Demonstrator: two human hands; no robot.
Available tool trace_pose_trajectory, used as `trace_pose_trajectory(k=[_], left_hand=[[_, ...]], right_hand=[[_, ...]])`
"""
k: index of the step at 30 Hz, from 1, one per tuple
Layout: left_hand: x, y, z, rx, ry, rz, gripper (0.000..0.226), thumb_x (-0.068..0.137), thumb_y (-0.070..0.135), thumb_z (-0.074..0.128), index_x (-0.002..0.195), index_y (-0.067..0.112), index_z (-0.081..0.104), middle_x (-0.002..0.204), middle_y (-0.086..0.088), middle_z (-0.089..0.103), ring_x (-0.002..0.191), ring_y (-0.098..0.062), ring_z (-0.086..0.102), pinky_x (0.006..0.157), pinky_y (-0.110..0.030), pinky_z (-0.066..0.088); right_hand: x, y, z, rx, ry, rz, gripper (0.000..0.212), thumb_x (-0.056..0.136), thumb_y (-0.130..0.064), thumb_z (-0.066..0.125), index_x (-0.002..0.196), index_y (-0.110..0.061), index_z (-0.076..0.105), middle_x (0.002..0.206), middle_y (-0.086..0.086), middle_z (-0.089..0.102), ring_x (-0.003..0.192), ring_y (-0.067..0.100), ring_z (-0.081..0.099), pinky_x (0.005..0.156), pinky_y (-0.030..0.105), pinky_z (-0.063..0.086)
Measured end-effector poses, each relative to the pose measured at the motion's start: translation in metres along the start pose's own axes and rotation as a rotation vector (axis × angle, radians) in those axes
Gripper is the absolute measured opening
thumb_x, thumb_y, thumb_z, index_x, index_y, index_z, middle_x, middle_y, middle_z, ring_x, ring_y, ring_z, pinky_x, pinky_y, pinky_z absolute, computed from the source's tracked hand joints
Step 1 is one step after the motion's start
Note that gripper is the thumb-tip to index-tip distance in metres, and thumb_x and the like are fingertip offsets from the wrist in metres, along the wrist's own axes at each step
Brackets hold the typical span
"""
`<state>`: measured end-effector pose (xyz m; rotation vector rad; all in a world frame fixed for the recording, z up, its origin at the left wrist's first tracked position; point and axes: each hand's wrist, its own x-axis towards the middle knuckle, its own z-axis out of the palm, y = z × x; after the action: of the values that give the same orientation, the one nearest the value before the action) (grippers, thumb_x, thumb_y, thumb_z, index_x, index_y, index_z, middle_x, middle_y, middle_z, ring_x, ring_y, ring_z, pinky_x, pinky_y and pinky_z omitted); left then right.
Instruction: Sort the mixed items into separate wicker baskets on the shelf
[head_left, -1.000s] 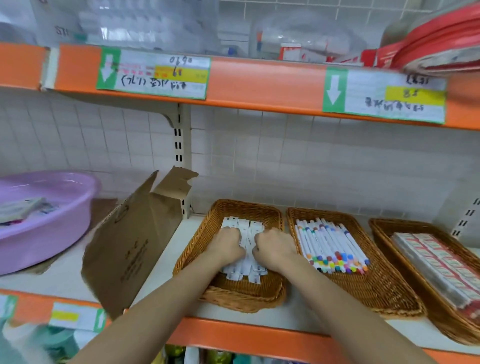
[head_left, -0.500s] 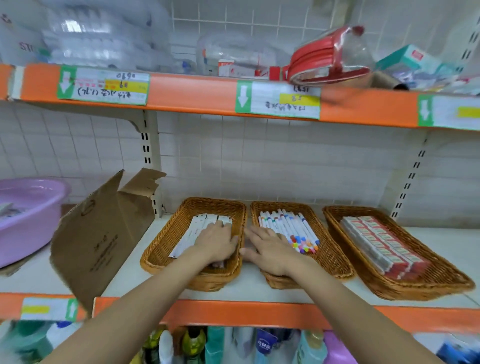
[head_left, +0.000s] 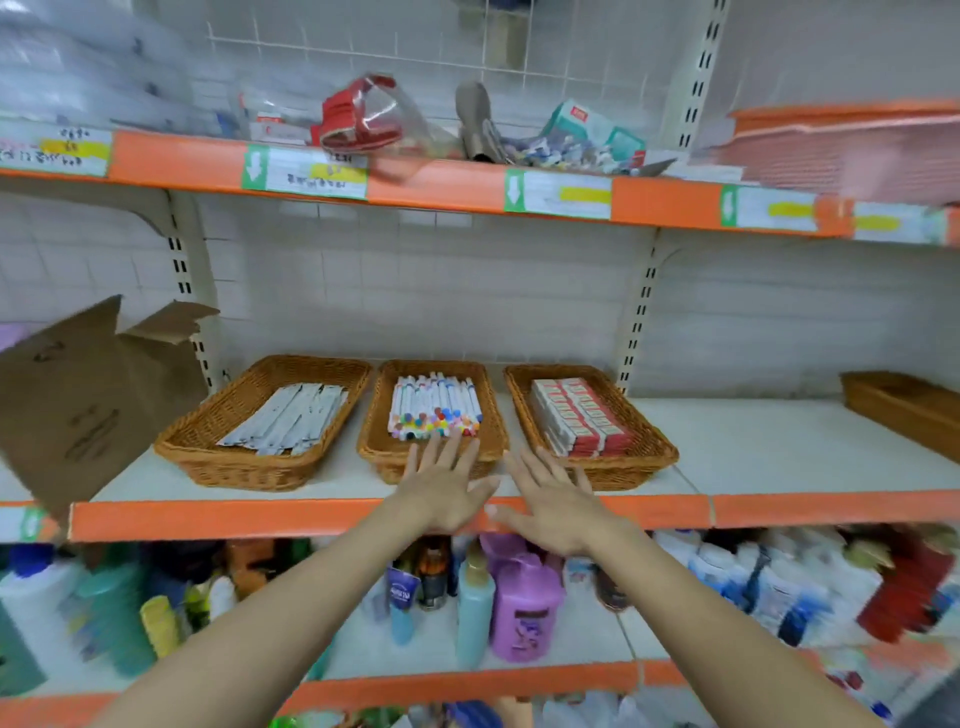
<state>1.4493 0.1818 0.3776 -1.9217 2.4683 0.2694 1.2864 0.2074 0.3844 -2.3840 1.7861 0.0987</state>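
Note:
Three wicker baskets stand side by side on the middle shelf. The left basket (head_left: 218, 441) holds white flat packets (head_left: 285, 420). The middle basket (head_left: 376, 415) holds white markers with coloured caps (head_left: 435, 410). The right basket (head_left: 649, 441) holds red and white boxes (head_left: 576, 418). My left hand (head_left: 441, 488) hovers with straight spread fingers before the middle basket's front rim, holding nothing. My right hand (head_left: 553, 501) is spread flat beside it, over the orange shelf edge between the middle and right baskets, also holding nothing.
A torn cardboard box (head_left: 88, 400) leans at the left of the shelf. Another wicker basket (head_left: 904, 410) sits at the far right. The upper shelf (head_left: 441, 182) carries bags and packets. Bottles (head_left: 519, 608) crowd the shelf below.
Both hands left the left basket's packets, opened flat and drew back rightward toward the shelf edge. The view pulled back and shifted right.

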Motion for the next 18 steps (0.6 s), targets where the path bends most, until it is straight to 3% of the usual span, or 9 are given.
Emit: trace_pose_trajectory(k=[8,18], left_hand=[[-0.009,0.093,0.006,0.038,-0.004,0.093,0.071,0.097,0.061,0.014,0.153,0.024,-0.011,0.158,-0.003,-0.022,0.145,-0.025,-0.021,0.117,-0.045,-0.012],[0.067,0.193,0.011,0.068,-0.007,0.246,0.07,0.098,0.06,0.018,0.153,0.025,-0.009,0.159,-0.003,-0.019,0.146,-0.026,-0.019,0.117,-0.046,-0.012]], right_hand=[[-0.065,0.077,0.004,0.051,0.023,0.111,0.081,0.093,-0.069,0.023,0.153,-0.028,-0.013,0.159,-0.004,-0.022,0.146,0.015,-0.021,0.117,0.053,-0.008],[-0.072,0.182,-0.004,0.078,0.052,0.215,0.08,0.094,-0.067,0.025,0.153,-0.028,-0.013,0.159,-0.003,-0.024,0.146,0.016,-0.022,0.117,0.052,-0.009]])
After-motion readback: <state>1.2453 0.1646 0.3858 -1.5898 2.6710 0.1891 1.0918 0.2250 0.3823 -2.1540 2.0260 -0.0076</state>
